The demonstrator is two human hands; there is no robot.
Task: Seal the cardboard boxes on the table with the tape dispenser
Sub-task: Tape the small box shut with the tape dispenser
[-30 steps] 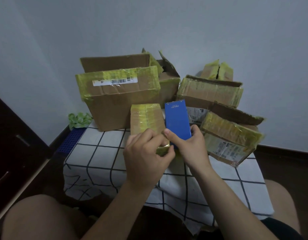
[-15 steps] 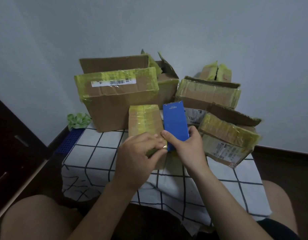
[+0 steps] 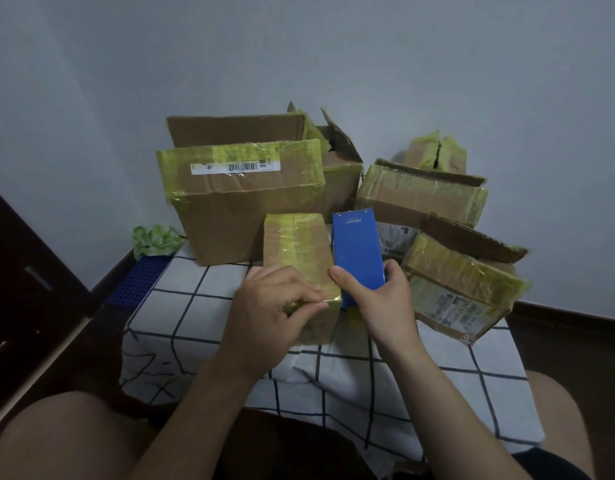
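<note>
**Cardboard, tape, plastic and cloth**

The small box (image 3: pixel 275 249) and the large box (image 3: pixel 243 223) are made of matt brown cardboard, creased in places. Both are wrapped in glossy, wrinkled yellowish tape (image 3: pixel 299 242). A white paper label (image 3: pixel 235 166) is stuck on the large box. The tape dispenser (image 3: pixel 358 251) is cased in smooth blue plastic. A rumpled checked cloth (image 3: pixel 181 317) is spread beneath.

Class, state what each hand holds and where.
Right hand grips the blue tape dispenser by its near end; left hand pinches tape on the small box, near edge.
</note>
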